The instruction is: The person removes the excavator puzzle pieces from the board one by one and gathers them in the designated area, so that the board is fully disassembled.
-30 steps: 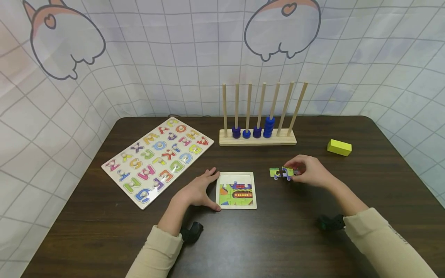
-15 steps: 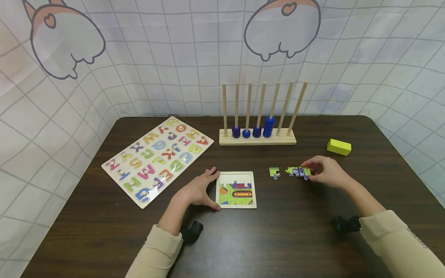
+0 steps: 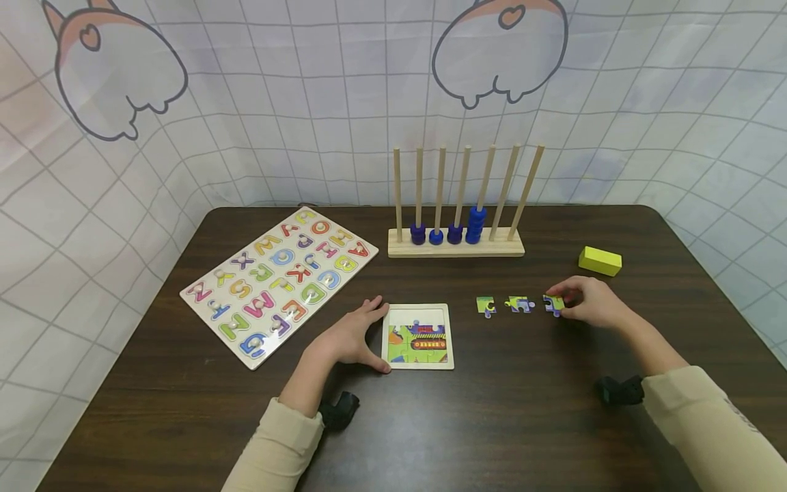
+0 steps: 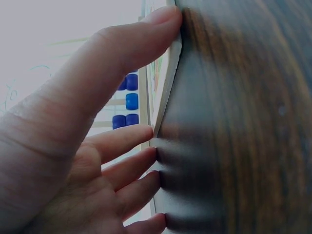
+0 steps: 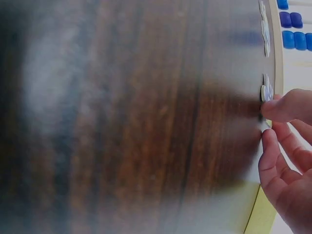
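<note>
In the head view my right hand [image 3: 591,301] pinches a green and purple jigsaw piece [image 3: 553,305] by its right side, low over the dark table. Left of it lie a second jigsaw piece [image 3: 519,305] and a third [image 3: 486,306], all apart in a row. My left hand [image 3: 346,338] rests at the left side of a small square puzzle tray [image 3: 451,342], thumb and forefinger spread to its two left corners. Joined pieces with a vehicle picture fill the tray's lower part. In the left wrist view the thumb [image 4: 146,36] touches the tray's edge.
Behind stands a wooden counting rack [image 3: 455,251] with upright pegs and blue beads. An alphabet peg board [image 3: 249,355] lies at the left. A yellow block [image 3: 600,261] sits at the right, beyond my right hand. A patterned cloth [image 3: 344,102] hangs behind the table.
My right hand has moved right. The piece it pinches was joined to the middle piece half a second ago and is now separated from it. My left hand and the tray have stayed put.
</note>
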`<state>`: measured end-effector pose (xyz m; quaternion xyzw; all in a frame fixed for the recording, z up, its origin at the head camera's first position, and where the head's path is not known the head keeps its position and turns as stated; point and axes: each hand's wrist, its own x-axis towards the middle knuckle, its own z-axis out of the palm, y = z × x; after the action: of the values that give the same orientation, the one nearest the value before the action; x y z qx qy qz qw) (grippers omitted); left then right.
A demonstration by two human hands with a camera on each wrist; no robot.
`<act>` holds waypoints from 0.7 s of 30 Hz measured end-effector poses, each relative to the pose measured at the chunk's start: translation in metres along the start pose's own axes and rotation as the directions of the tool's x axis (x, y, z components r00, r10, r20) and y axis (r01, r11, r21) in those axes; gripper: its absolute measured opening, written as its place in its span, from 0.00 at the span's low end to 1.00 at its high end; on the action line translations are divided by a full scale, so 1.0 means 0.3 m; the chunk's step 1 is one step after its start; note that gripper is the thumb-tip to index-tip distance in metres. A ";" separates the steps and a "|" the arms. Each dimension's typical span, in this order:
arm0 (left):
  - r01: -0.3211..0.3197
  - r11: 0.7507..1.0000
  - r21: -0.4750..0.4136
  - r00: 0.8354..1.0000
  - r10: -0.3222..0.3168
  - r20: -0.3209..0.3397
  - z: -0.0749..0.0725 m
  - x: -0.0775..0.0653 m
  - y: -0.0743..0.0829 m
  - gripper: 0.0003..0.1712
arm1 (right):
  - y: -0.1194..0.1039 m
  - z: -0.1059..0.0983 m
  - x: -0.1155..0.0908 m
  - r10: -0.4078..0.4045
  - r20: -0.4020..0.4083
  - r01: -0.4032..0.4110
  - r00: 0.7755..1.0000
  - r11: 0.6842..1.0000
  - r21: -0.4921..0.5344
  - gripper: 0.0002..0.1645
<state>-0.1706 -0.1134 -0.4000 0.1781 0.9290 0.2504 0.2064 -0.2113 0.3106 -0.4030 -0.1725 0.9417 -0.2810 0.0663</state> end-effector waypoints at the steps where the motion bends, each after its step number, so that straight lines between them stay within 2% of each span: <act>1: 0.000 1.000 0.001 1.000 0.000 0.000 0.000 0.000 0.000 0.61 | 0.002 -0.001 0.001 -0.001 0.003 0.001 1.000 1.000 -0.004 0.18; 12: -0.006 1.000 0.010 1.000 0.006 -0.005 0.000 0.001 -0.002 0.61 | -0.003 -0.007 0.003 0.006 0.034 -0.006 0.999 1.000 0.009 0.18; 21: -0.013 1.000 0.005 1.000 0.013 -0.003 -0.001 -0.002 0.000 0.61 | -0.011 -0.006 -0.004 0.000 0.000 0.000 1.000 1.000 0.018 0.19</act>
<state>-0.1702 -0.1138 -0.3996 0.1842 0.9288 0.2496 0.2027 -0.2096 0.3093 -0.3997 -0.1717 0.9392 -0.2895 0.0677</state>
